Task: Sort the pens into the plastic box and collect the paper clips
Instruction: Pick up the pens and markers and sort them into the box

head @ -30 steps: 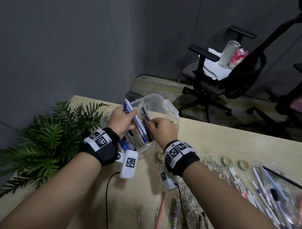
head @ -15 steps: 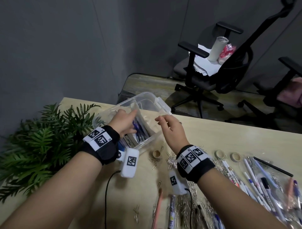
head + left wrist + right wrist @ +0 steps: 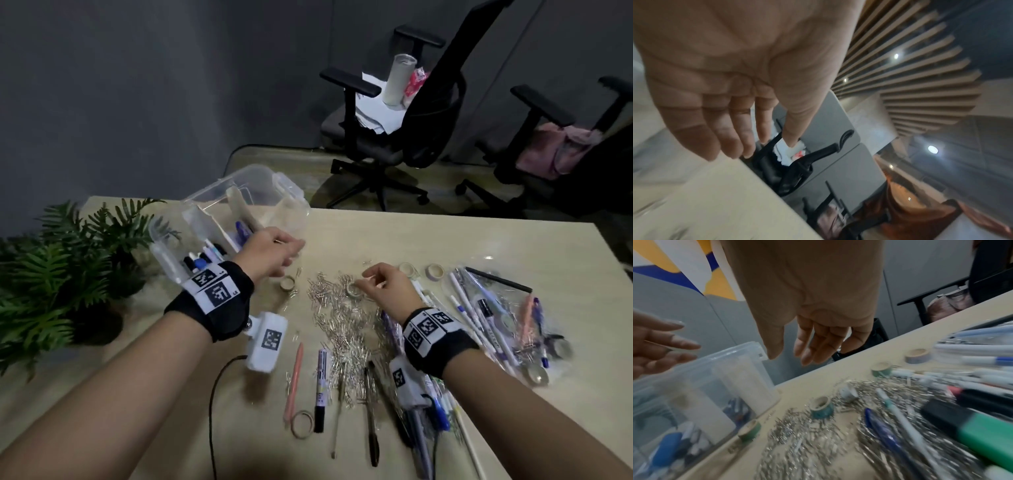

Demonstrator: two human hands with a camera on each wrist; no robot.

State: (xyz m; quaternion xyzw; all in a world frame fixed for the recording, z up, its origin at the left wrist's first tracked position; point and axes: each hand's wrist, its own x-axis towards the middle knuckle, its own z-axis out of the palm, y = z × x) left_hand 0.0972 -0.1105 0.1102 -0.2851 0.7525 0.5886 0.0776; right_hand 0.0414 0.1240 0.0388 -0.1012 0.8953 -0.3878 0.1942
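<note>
Wide pale table [image 3: 445, 246] under it all, a fern plant [image 3: 58, 274] at its left end. The clear plastic box [image 3: 191, 233] sits just beside the fern, pens standing inside. A silver heap of paper clips [image 3: 335, 318] spreads across the middle; loose pens [image 3: 479, 322] lie to its right. Left hand [image 3: 270, 253] hovers beside the box, fingers relaxed, holding nothing. Right hand [image 3: 387, 284] hangs over the clips, fingers loose, empty too.
</note>
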